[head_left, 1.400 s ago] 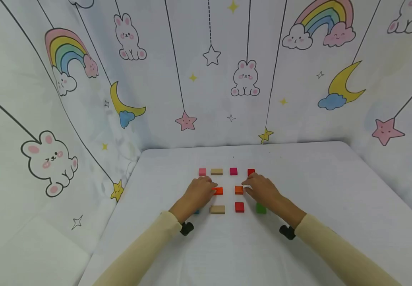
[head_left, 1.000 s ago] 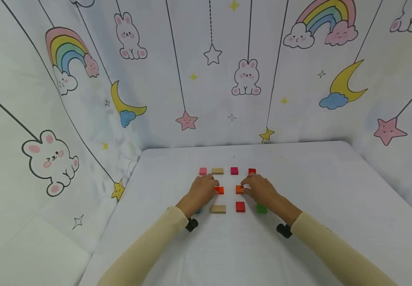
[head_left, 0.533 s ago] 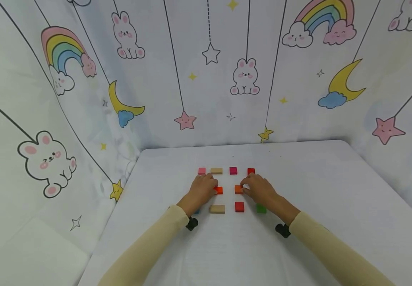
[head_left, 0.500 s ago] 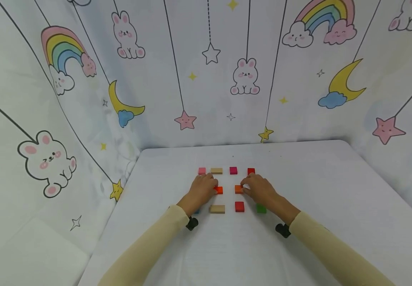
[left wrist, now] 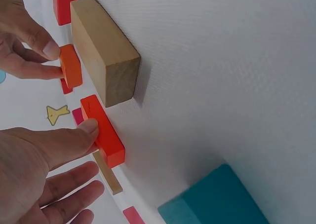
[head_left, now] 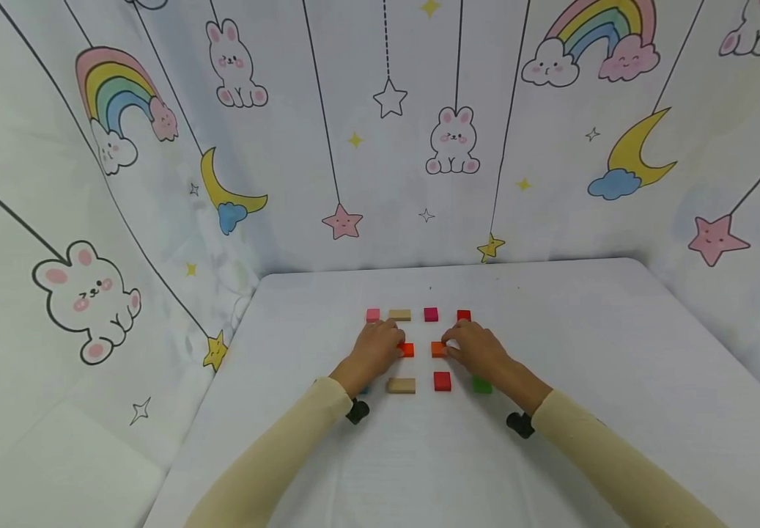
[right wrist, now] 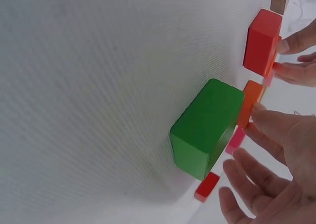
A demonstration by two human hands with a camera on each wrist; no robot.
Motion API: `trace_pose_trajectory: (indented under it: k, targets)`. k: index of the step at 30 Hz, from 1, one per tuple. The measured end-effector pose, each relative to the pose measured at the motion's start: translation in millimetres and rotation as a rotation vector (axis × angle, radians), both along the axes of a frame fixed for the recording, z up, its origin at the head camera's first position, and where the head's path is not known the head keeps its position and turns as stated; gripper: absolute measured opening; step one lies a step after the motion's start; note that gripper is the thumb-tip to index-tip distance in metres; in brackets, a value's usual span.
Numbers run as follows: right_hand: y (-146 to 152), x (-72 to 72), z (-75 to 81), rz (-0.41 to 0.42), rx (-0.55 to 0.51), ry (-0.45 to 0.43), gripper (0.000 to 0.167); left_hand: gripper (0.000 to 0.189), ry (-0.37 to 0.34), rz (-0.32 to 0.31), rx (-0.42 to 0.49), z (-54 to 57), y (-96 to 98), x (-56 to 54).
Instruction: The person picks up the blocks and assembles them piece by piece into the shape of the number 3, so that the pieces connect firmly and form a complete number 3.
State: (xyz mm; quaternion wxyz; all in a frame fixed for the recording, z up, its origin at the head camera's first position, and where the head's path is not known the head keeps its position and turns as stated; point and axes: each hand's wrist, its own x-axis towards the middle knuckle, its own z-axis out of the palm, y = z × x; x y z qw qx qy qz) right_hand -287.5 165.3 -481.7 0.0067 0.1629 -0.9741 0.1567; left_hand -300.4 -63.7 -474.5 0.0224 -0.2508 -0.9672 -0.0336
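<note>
The left hand (head_left: 377, 348) pinches the red-orange block (left wrist: 107, 137) in the middle row, outer fingers loosely spread; the right hand (head_left: 480, 350) pinches the orange block (left wrist: 71, 66) to its right; a gap parts both blocks; the table (head_left: 591, 330) extends farther.

Two red blocks (head_left: 442, 381), two wooden blocks (head_left: 401, 386), two orange blocks (left wrist: 106, 137), one pink block (head_left: 373, 314), one magenta block (head_left: 431, 314), one green block (right wrist: 205, 118) and one teal block (left wrist: 227, 197) make ten in all, on one worktop (head_left: 564, 315). One left hand (head_left: 374, 347) and one right hand (head_left: 482, 352) make two hands, with two sleeves (head_left: 617, 458) and two black cameras (head_left: 520, 424). Among the prints are four rabbits (head_left: 454, 143), two rainbows (head_left: 111, 88), two moons (head_left: 623, 152), two pink stars (head_left: 342, 221), two yellow stars (head_left: 215, 350), one white star (head_left: 390, 100) and four small yellow sparkles (head_left: 355, 139).
</note>
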Motion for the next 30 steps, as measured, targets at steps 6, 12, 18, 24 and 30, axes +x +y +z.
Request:
trace_pose_trajectory:
  k: [6, 12, 18, 24, 30]
  targets:
    - [-3.3, -1.3, -0.6, 0.016, -0.012, 0.01, 0.027, 0.023, -0.006, 0.004, -0.019, 0.6, 4.8, -1.6]
    - [-7.0, -3.1, -0.7, 0.021, -0.03, -0.01, 0.026, 0.022, -0.013, 0.008, -0.024, 1.5, 7.5, -2.1]
    - [-10.9, -5.3, -1.4, 0.017, -0.036, -0.024, 0.026, 0.022, -0.017, 0.007, -0.023, 2.0, 8.2, -2.4]
    - [-14.6, -8.2, -3.1, 0.014, -0.034, -0.036, 0.027, 0.022, -0.007, 0.007, -0.031, 0.6, 8.0, -3.3]
    - [-17.9, -10.8, -4.1, 0.018, -0.041, -0.045, 0.029, 0.021, 0.003, 0.008, -0.042, -1.3, 7.1, -4.6]
